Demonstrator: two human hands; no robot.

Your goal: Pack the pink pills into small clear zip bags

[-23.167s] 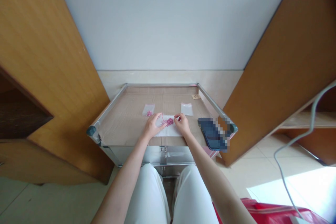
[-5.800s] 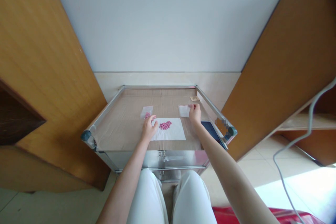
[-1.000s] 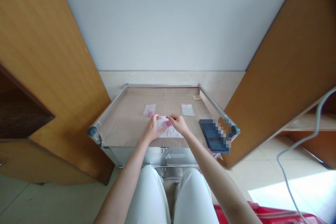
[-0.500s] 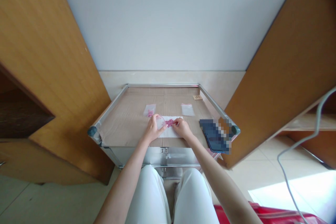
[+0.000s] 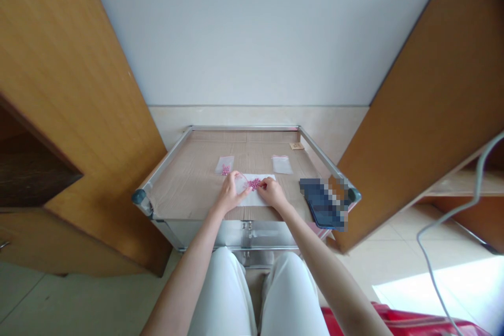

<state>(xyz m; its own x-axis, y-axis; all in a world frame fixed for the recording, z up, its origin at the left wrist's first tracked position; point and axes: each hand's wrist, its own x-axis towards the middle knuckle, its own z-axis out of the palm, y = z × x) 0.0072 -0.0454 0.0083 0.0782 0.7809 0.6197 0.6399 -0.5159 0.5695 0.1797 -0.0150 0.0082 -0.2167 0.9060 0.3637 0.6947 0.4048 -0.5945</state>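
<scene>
A small heap of pink beads (image 5: 254,184) lies on a white sheet (image 5: 254,200) near the front of the table. At its left, my left hand (image 5: 229,195) pinches a thin pink string (image 5: 244,177) that runs in a curve toward the beads. My right hand (image 5: 273,192) reaches in from the other side, its thumb and fingertips pressed together at the heap's right edge. Whatever sits between those fingertips is too small to make out. Behind my left hand, a clear bag (image 5: 224,161) has more pink beads in its lower part.
Another clear bag (image 5: 281,165) lies toward the back right, with a small tan card (image 5: 296,146) farther behind. A dark, partly blurred-out phone-like device (image 5: 323,207) rests at the right edge. Metal rails (image 5: 244,128) frame the tabletop, between wooden cabinets.
Hardly anything differs. Both hands stay at the bead heap, the left still with the string; the whole view has shifted very slightly.
</scene>
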